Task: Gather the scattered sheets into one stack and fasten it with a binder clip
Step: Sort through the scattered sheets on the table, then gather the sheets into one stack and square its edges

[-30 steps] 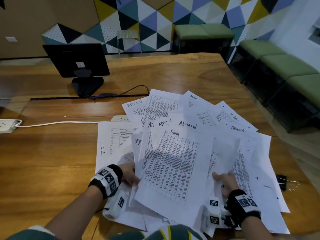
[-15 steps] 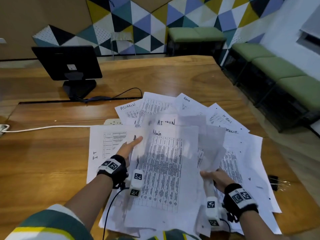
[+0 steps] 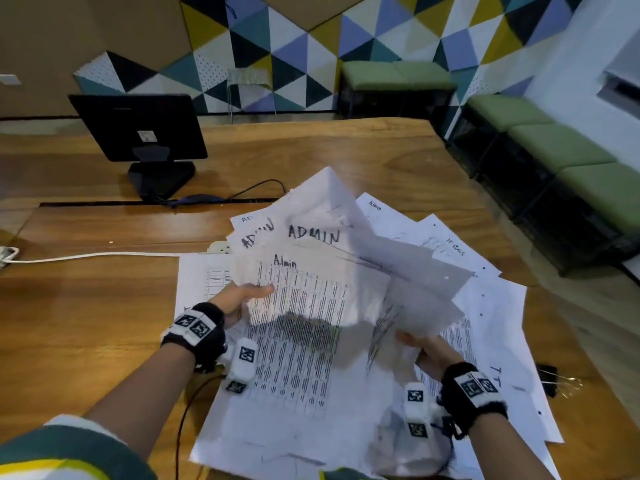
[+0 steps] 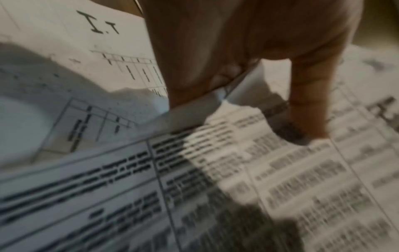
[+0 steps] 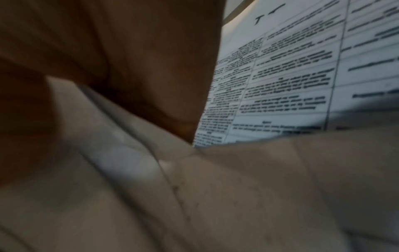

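A loose bundle of printed sheets [image 3: 311, 306], headed "Admin" and "ADMIN", is raised off the wooden table [image 3: 86, 323] with its far end fanned upward. My left hand [image 3: 247, 296] grips the bundle's left edge. In the left wrist view the thumb [image 4: 308, 102] lies on the top sheet [image 4: 280, 170] and the fingers curl under it. My right hand [image 3: 424, 351] holds the bundle's lower right edge; its wrist view shows palm and blurred paper [image 5: 280, 76]. More sheets [image 3: 498, 341] lie spread beneath. A black binder clip [image 3: 550, 379] lies right of the papers.
A black monitor [image 3: 138, 129] stands at the back left, its cable running along a slot in the table. A white power strip [image 3: 220, 247] and its cord [image 3: 86, 256] lie left of the papers. Green benches [image 3: 571, 161] line the right wall past the table edge.
Both hands have lifted the gathered sheets off the table, and the far ends now tilt up. My left hand came out from under the pile and took hold of its left edge.
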Demonstrator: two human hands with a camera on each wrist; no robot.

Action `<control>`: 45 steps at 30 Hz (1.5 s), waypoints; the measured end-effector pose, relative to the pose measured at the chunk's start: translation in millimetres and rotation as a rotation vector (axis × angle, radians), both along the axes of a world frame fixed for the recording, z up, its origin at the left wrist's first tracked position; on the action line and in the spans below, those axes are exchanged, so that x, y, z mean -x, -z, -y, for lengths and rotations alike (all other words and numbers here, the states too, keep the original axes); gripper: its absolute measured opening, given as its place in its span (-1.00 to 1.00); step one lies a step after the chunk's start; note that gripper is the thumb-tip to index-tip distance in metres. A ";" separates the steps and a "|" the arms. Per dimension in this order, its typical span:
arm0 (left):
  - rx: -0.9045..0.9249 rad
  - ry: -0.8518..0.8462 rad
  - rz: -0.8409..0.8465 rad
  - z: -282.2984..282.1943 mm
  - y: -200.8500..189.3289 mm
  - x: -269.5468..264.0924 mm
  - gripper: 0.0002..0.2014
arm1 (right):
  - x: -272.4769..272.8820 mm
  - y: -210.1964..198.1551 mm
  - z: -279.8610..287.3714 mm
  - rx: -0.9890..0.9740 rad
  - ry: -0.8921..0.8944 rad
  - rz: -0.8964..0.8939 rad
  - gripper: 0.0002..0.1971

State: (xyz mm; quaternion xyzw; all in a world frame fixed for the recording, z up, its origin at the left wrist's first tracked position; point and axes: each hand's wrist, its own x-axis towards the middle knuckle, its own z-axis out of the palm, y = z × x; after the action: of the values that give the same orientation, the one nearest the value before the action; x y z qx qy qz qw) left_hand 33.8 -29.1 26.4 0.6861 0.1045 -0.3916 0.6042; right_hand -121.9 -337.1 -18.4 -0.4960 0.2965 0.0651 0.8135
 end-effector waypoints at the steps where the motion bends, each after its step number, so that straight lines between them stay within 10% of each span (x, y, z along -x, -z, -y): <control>1: -0.018 0.049 0.004 2.2 -3.0 3.4 -0.23 | -2.7 -1.4 -3.3 -0.003 -0.024 0.032 -0.19; 4: -0.059 0.099 0.016 10.1 7.0 11.1 -0.07 | -11.5 -1.4 -13.5 0.045 -0.146 0.033 -0.04; 8: 0.007 0.085 0.009 10.6 5.5 16.1 -0.42 | -10.2 -4.2 -15.2 0.085 -0.185 0.001 -0.11; 14: -0.009 0.148 0.088 17.0 -3.1 16.4 0.17 | -12.3 -11.4 -19.5 0.137 -0.189 0.016 -0.16; 19: -0.040 0.028 0.136 29.0 0.4 21.1 0.09 | -19.4 -14.9 -28.9 0.182 -0.087 0.024 -0.46; 29: 0.043 -0.048 0.113 19.7 -24.3 6.0 0.12 | -21.5 -54.2 -20.6 0.189 -0.041 0.180 0.00; 40: 0.300 -0.219 0.912 56.4 -154.3 30.3 -0.63 | -46.9 -152.8 -57.7 0.787 0.502 0.739 -0.18; 45: 0.314 -0.332 0.942 46.6 -149.0 38.8 -0.29 | -40.9 -146.8 -50.7 0.695 0.537 0.698 -0.07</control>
State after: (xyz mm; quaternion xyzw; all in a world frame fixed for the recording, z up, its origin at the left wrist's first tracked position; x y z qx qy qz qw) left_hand -5.0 -75.7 175.4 0.6631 -0.1313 0.0497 0.7353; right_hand -81.1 -286.5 128.4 -0.6341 0.1295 -0.4142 0.6400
